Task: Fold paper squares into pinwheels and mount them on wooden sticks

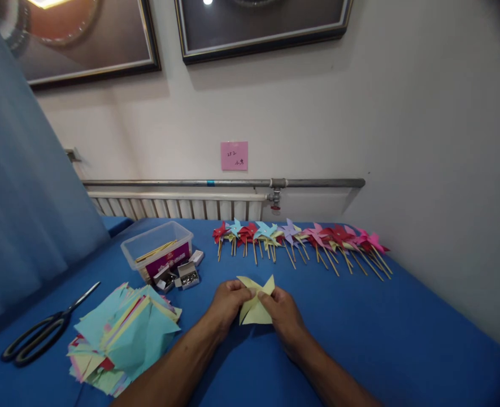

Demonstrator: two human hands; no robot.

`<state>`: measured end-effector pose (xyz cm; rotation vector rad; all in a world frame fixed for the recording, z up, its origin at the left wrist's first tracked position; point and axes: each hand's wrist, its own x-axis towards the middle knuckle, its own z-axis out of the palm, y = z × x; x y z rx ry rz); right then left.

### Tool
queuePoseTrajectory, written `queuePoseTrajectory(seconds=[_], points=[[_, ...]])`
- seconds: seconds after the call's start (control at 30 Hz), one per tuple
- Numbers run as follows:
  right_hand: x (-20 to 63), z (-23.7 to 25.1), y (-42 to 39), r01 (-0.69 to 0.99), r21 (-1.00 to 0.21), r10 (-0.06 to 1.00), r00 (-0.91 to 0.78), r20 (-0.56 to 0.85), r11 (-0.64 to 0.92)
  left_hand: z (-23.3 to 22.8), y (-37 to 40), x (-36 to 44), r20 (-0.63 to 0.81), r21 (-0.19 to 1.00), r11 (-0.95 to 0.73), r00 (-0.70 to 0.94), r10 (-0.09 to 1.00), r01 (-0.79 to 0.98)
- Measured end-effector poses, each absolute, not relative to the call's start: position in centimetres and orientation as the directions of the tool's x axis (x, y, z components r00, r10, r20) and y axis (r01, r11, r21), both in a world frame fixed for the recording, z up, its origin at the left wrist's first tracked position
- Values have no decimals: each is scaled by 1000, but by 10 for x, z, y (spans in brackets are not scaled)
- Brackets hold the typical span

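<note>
A pale yellow paper square [256, 301], cut and partly folded into pinwheel points, lies on the blue table [402, 328] in front of me. My left hand [228, 302] pinches its left side near the centre. My right hand [283, 314] presses folded corners toward the middle from the right. Both hands rest on the table top.
A row of finished paper pinwheels on sticks [304, 237] lies along the far edge. A clear plastic box with sticks [159, 249] and small boxes of pins [186, 276] sit at left centre. A stack of coloured paper [122, 336] and black scissors [42, 333] lie at left.
</note>
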<state>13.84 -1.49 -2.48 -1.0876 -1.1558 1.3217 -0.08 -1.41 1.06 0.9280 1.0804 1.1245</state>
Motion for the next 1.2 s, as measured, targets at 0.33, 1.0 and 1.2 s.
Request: queuePoseTrajectory(seconds=[0.33,1.0,1.2], points=[[139,-18,-17,-129,-991,994,-104,42,28,5,-9,-1,-223,944,229,52,973,-237],[142,-11,-27,297,-901,946,-26,323,316,-6,-1,-2,-217,941,187,-76,973,-283],[143,-17,-17,121,-974,981,-20,191,192,6,-9,0,-190,929,189,28,981,-319]])
